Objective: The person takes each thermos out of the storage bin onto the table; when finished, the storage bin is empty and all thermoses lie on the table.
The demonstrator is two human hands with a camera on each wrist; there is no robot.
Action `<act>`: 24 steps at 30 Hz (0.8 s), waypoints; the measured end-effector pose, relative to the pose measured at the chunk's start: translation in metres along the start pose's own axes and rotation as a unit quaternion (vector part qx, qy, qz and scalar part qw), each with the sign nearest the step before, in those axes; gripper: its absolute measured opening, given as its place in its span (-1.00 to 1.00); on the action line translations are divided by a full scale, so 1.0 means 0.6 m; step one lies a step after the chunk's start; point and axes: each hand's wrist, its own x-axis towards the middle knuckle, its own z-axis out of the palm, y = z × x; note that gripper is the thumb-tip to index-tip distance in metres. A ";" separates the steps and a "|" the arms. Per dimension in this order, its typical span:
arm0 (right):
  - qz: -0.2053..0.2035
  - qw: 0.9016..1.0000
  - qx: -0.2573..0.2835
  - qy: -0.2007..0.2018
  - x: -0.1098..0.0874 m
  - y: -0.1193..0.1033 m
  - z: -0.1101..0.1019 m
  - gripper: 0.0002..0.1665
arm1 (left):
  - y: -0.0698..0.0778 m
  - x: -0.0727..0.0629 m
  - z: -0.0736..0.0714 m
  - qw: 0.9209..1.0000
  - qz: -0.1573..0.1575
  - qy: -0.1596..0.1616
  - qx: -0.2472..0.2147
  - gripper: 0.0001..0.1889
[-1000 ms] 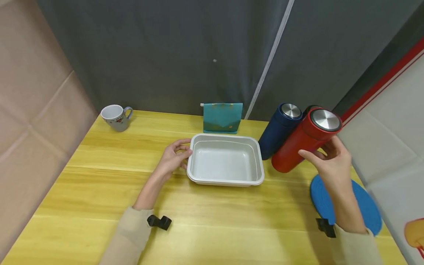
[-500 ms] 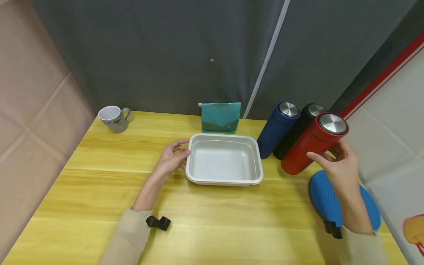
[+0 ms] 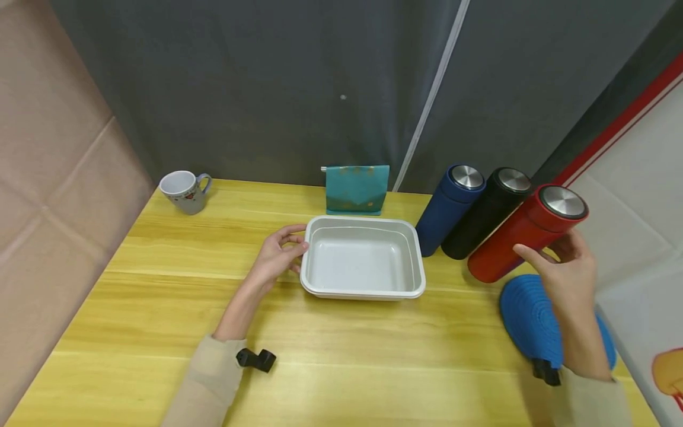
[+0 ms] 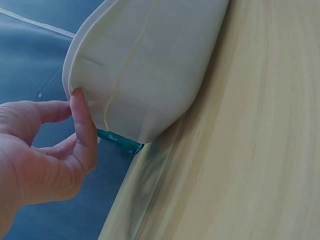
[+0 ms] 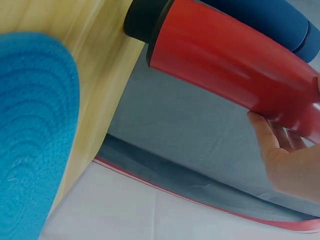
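My left hand (image 3: 280, 249) pinches the left rim of a pale grey rectangular basin (image 3: 368, 293). In the left wrist view, finger and thumb meet at the lip of the basin (image 4: 150, 65). My right hand (image 3: 571, 270) grips a red thermos flask (image 3: 517, 237) with a silver-topped lid from its right side. The right wrist view has the red flask (image 5: 225, 55) crossing the top; whether its base touches the table cannot be told. A black flask (image 3: 480, 219) stands just left of it, and a dark blue flask (image 3: 448, 207) farther left.
A teal pouch (image 3: 356, 190) stands behind the basin. At the far left corner is a patterned mug (image 3: 187, 193). A blue woven mat (image 3: 525, 314) lies beneath my right wrist. A grey curtain (image 3: 240, 89) hangs behind the table, and a white wall (image 3: 635, 249) borders the right.
My right hand has moved right with the red flask, away from the blue one. The black flask, mostly hidden before, now shows between them. My left hand stays at the basin.
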 end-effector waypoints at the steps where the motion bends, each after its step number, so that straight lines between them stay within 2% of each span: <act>1: 0.000 1.000 -0.003 0.003 0.001 0.001 -0.001 -0.28 | 0.000 -0.001 0.000 1.000 0.000 0.000 0.000 -0.53; 4: 0.001 1.000 -0.018 0.011 0.005 0.006 -0.003 -0.29 | -0.002 -0.001 -0.001 1.000 -0.001 0.000 0.000 -0.52; 11: 0.017 0.999 0.004 0.032 0.016 0.016 -0.007 -0.30 | -0.001 0.001 -0.001 1.000 0.004 -0.002 -0.003 -0.52; 24: 0.046 0.998 -0.008 0.038 0.051 0.034 -0.010 -0.30 | -0.001 0.000 -0.001 1.000 0.001 -0.005 -0.001 -0.53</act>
